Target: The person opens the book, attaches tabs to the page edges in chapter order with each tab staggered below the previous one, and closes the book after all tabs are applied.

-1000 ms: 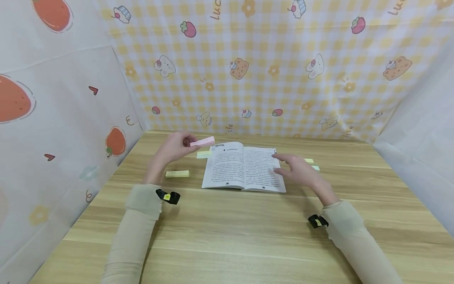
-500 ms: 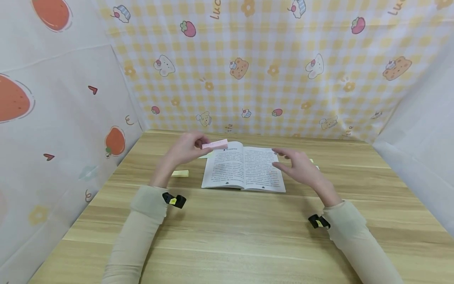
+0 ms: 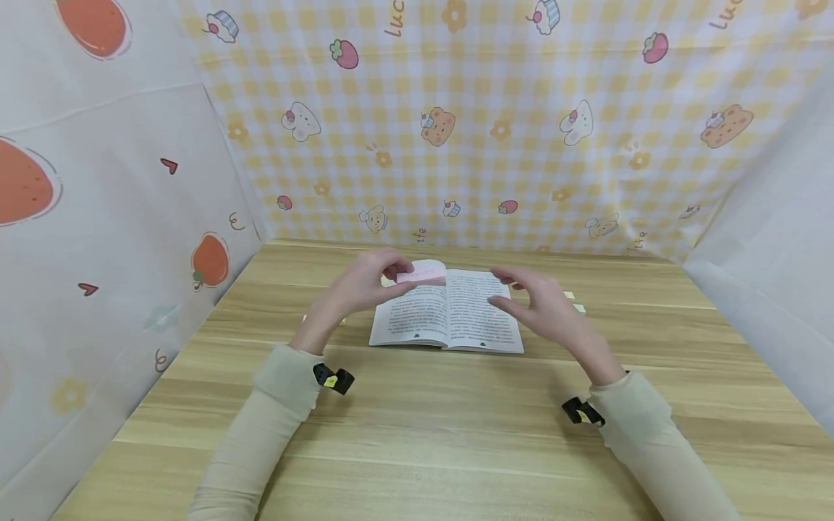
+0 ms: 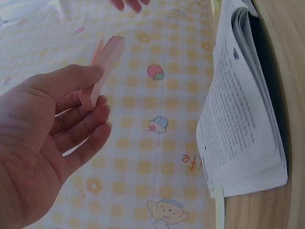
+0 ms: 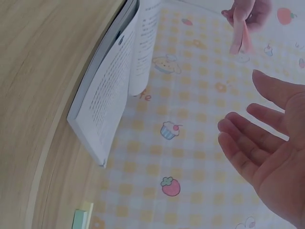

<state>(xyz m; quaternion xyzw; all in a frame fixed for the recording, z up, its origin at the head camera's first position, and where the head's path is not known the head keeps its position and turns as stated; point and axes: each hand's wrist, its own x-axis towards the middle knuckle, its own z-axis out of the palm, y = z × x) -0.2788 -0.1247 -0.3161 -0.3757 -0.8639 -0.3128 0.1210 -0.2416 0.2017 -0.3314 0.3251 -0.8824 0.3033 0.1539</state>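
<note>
The left hand (image 3: 365,286) pinches the pink sticky-note pad (image 3: 422,276), which has moved in from 9 o'clock and is now above the left page of the open book (image 3: 449,315) on the worktop (image 3: 417,427). The right hand (image 3: 544,307), fingers relaxed and empty, has lifted off the right page, ready to peel a note.

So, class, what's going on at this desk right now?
A person sits at a wooden table with an open book lying flat in front of them. The left hand pinches a pink pad of sticky notes and holds it above the book's left page. The right hand hovers open over the right page, holding nothing. More sticky-note pads lie on the table beyond the right hand.
</note>
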